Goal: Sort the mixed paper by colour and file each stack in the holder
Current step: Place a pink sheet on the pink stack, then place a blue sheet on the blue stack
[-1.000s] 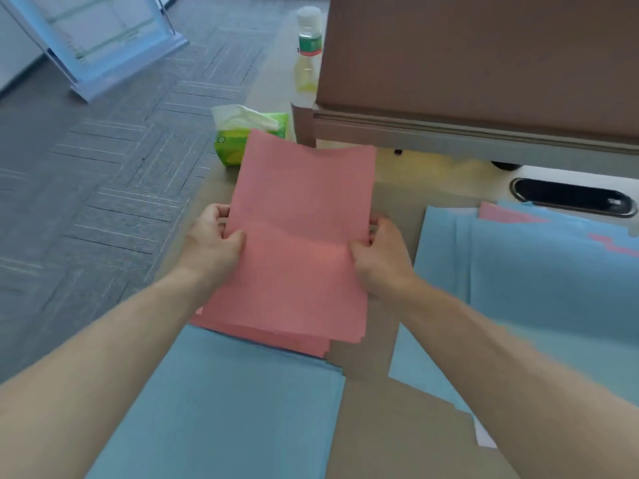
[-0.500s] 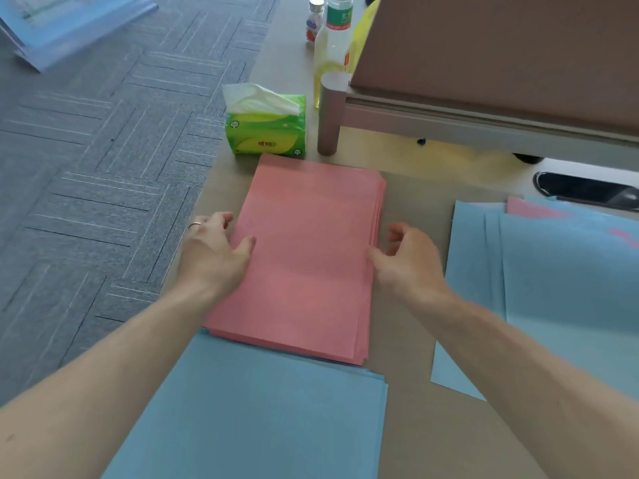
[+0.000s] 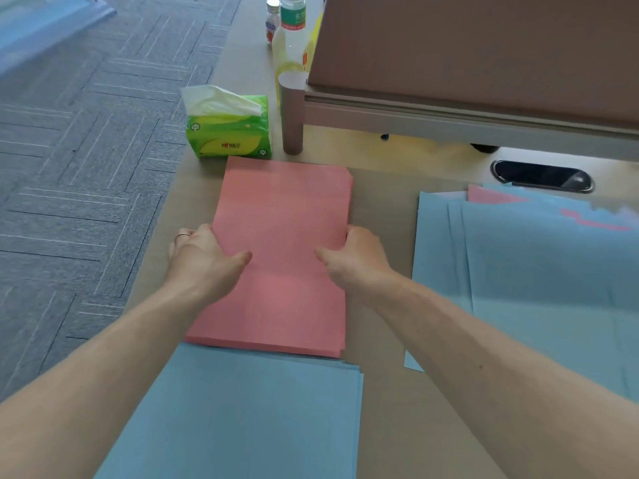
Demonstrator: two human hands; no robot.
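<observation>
A pink paper stack [image 3: 283, 216] lies flat on the tan desk [image 3: 383, 209], squared up. My left hand [image 3: 204, 257] grips its left edge and my right hand [image 3: 356, 257] grips its right edge, each with the thumb on top of the sheets. A sorted blue stack [image 3: 242, 416] lies just in front of the pink one, its far edge tucked under it. To the right spreads a loose mixed pile [image 3: 536, 271], mostly blue, with pink sheets [image 3: 487, 196] peeking out at its far end. No holder is visible.
A green tissue pack [image 3: 230, 133] sits just beyond the pink stack, beside a round partition leg [image 3: 292, 112]. Bottles [image 3: 290, 39] stand further back. A brown partition [image 3: 484, 46] overhangs the rear. A black cable grommet [image 3: 541, 176] is at right. The desk's left edge drops to grey carpet [image 3: 86, 150].
One second ago both hands held the pink stack tilted up. They laid it flat and let go, and now both hands have closed on its side edges again.
</observation>
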